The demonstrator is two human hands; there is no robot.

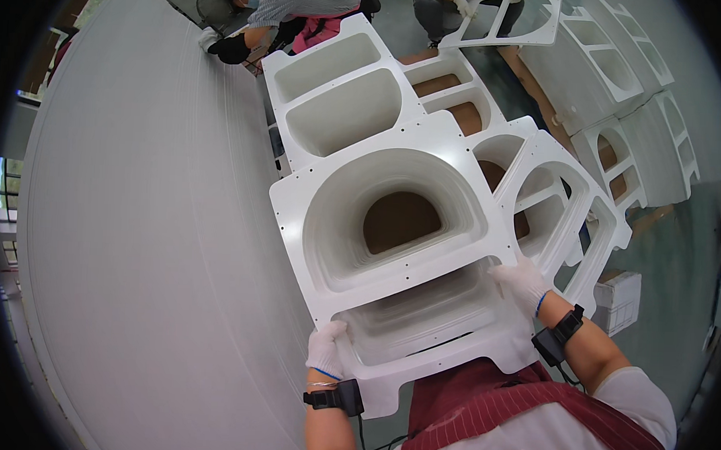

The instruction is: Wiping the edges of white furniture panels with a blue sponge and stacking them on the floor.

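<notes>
A large white frame panel (407, 276) with rounded openings tops a stack of nested panels just ahead of my body. My left hand (325, 348), in a white glove, is closed on the panel's left edge, beside the opening nearest me. On the opposite edge, my gloved right hand (523, 284) grips with its fingertips at the rim. Through the big D-shaped opening, many stacked inner rims run down to a brown surface (402, 224). Part of each hand's fingers is hidden by the panel.
A wide pale grey sheet-covered surface (159, 240) lies at my left. More white panels (342, 87) stand stacked ahead and at the far right (592, 74). One panel (567, 194) leans at right near a white box (617, 302). Two people (305, 9) work at the far side.
</notes>
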